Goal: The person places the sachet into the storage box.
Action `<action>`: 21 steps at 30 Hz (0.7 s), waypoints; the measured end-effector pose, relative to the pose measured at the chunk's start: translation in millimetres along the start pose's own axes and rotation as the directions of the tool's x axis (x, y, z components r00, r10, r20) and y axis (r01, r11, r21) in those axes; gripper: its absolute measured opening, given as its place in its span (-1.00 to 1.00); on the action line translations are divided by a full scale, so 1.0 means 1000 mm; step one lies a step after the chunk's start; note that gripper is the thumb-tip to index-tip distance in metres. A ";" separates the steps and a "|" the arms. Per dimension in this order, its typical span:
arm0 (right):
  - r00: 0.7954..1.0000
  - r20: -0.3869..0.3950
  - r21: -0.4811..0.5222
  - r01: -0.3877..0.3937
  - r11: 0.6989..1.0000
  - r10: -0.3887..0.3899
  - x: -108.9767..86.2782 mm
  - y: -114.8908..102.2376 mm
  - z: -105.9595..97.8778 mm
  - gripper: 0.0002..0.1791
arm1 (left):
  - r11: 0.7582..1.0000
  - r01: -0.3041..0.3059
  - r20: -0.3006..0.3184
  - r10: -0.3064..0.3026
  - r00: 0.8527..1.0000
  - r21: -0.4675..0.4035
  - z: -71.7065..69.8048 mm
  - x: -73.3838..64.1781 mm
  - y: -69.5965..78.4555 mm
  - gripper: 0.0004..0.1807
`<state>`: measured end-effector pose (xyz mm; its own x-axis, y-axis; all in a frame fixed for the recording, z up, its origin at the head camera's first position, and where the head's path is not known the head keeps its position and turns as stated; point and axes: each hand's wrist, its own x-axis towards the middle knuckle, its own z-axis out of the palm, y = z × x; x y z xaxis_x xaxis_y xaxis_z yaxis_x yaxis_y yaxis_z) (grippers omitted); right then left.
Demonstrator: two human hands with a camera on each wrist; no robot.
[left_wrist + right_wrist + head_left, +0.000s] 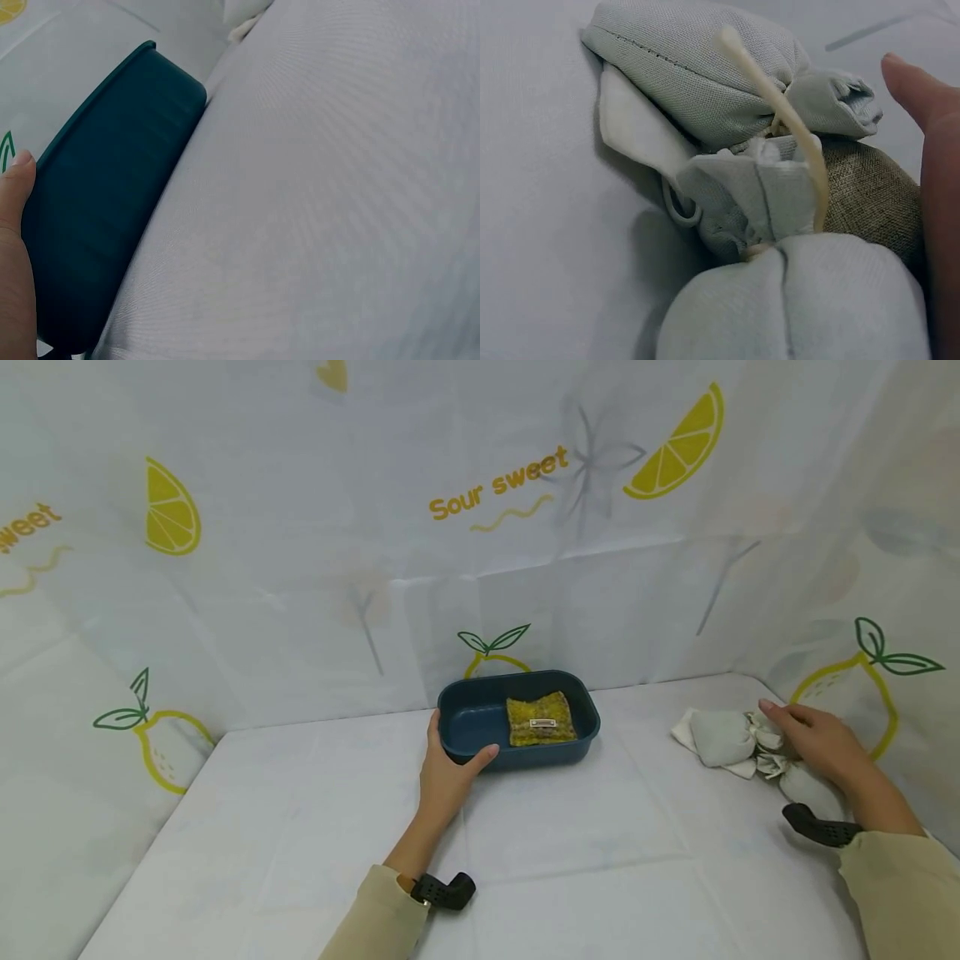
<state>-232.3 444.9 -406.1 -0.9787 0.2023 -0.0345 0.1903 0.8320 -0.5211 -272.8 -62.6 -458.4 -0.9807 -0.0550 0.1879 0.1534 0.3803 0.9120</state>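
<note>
In the head view a dark blue plastic tub [540, 758] stands at the back of the table. Inside it, toward the right, lies a yellow-brown knitted pouch [536, 714] with a small pale label. My left hand [444, 777] grips the tub's near left corner, thumb on the front rim and fingers along the left end. Far right, my right hand [825, 743] hovers over a cluster of pale grey cloth pouches [722, 739] with tied necks. In the right wrist view a brown woven pouch [874, 187] sits among them, beside my extended thumb [915, 90]; the other fingers are hidden there.
A white cloth [300, 827] covers the table. Behind and at both sides hangs a white curtain [300, 635] printed with lemons, close behind the tub. A flat white fabric piece [637, 124] lies under the grey pouches, and a cream cord [780, 109] sticks up between them.
</note>
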 end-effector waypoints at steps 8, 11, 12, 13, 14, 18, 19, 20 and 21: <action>0.997 -0.016 0.079 0.073 0.994 -0.072 0.000 -0.002 0.006 -0.03 | 1.000 0.009 0.005 -0.009 1.000 -0.001 0.000 0.000 0.001 0.26; 0.996 -0.013 0.082 0.086 0.993 -0.085 -0.001 -0.002 0.006 0.07 | 1.000 0.008 0.006 -0.008 1.000 0.002 0.000 0.000 0.001 0.25; 0.996 -0.010 0.078 0.089 0.993 -0.089 0.000 -0.002 0.007 0.07 | 1.000 0.007 0.006 -0.007 1.000 0.001 0.000 0.000 0.001 0.25; 0.996 -0.006 0.075 0.094 0.993 -0.093 0.000 -0.002 0.007 0.06 | 1.000 0.008 0.007 -0.008 1.000 -0.002 0.000 0.000 0.001 0.25; 0.996 0.007 0.070 0.091 0.993 -0.092 0.000 -0.002 0.007 0.06 | 1.000 0.007 0.008 -0.007 1.000 -0.002 0.000 0.000 0.001 0.25; 0.994 0.068 0.072 0.085 0.994 -0.090 0.001 -0.001 0.006 0.05 | 1.000 0.008 0.010 -0.008 1.000 -0.004 0.000 0.000 0.000 0.26; 0.993 0.077 0.081 0.082 0.993 -0.088 0.002 -0.001 0.006 0.06 | 1.000 0.008 0.009 -0.008 1.000 -0.004 0.000 0.000 0.000 0.26; 0.993 0.079 0.095 0.080 0.992 -0.087 0.002 0.000 0.006 0.07 | 1.000 0.010 0.008 -0.010 1.000 -0.003 0.001 0.000 0.000 0.26; 0.994 0.066 0.110 0.079 0.991 -0.087 0.002 -0.001 0.007 0.07 | 1.000 0.014 0.008 -0.014 1.000 -0.003 0.001 0.000 0.000 0.27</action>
<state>-235.3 441.3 -411.5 -0.9945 0.0946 -0.0451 0.1024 0.7835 -0.6129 -273.1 -62.0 -458.7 -0.9836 -0.0532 0.1725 0.1402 0.3767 0.9156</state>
